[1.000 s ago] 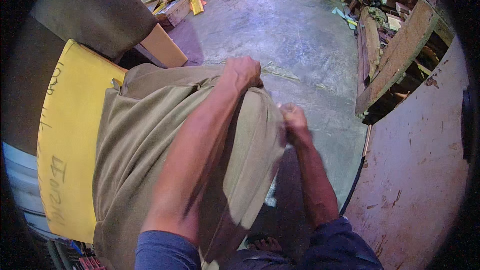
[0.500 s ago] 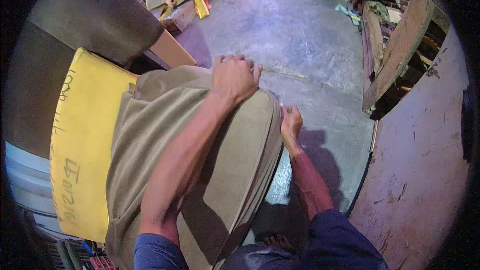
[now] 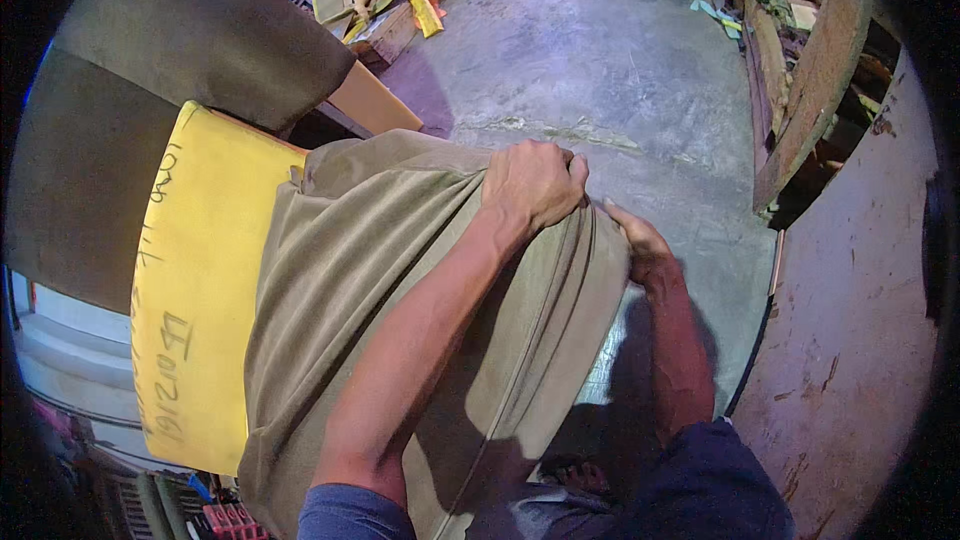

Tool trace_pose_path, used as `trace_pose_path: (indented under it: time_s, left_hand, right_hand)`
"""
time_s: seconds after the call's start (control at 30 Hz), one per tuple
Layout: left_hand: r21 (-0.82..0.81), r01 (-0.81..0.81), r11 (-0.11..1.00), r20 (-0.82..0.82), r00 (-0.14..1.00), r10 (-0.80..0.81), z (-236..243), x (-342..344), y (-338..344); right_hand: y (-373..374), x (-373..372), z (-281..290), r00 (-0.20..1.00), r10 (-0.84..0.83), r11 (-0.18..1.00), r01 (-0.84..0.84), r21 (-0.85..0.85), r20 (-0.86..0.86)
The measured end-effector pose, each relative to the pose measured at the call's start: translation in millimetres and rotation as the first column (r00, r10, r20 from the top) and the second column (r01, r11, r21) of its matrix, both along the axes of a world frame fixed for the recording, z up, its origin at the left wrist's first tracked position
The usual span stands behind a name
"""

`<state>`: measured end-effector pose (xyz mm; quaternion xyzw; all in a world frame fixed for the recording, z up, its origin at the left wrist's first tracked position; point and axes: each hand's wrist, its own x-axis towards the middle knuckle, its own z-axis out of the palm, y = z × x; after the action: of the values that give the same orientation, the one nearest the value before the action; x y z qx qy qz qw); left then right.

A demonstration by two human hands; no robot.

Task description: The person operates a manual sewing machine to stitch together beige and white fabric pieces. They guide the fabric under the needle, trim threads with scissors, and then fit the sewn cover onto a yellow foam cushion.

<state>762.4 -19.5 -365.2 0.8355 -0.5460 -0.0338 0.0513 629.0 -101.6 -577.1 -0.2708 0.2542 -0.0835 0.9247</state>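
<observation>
An olive-brown fabric cover [image 3: 365, 240] lies over a large cushion-like piece in front of me. Folds fan out across it, and a seam runs lengthwise down its right side. Yellow foam [image 3: 205, 290] with handwritten marks sticks out bare at the left. My left hand [image 3: 535, 183] is closed on the fabric at the far end, bunching it under curled fingers. At the right edge of the cover, my right hand [image 3: 642, 245] grips the cloth with its thumb up; its other fingers are mostly hidden behind the edge.
Dark brown padded panels [image 3: 200, 30] stand at the left. Scrap wood and a curved wooden frame [image 3: 815, 90] are piled at the right, beside a worn pale board [image 3: 850, 340]. Wooden boxes and offcuts [image 3: 390, 30] lie on the concrete floor [image 3: 560, 50] farther off.
My left hand has gone from lying over the cover to clutching it, drawing the fabric rightward into folds. My right hand has shifted right with the cover's edge, and the seam sits farther over the top.
</observation>
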Motion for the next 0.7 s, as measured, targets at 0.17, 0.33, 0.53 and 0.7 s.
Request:
trace_pose_path:
  time_s: [0.17,0.33,0.53,0.7]
  left_hand:
    - [-0.174,0.090,0.981,0.076,0.994,-0.077,-10,0,5]
    - [-0.274,0.194,0.942,0.169,0.974,-0.151,-11,0,10]
    - [-0.272,0.070,0.960,-0.006,0.997,-0.074,-15,9,10]
    - [0.042,-0.168,0.985,0.261,0.953,0.151,8,81,30]
  right_hand:
    - [-12,12,15,0.985,0.025,0.999,-0.031,0.036,0.171]
    - [-38,42,47,0.975,0.044,0.974,0.007,-0.227,0.218]
    - [-30,84,-19,0.975,-0.196,0.596,0.203,-0.777,0.104]
    - [-22,115,-87,0.998,-0.061,0.756,0.028,-0.655,-0.028]
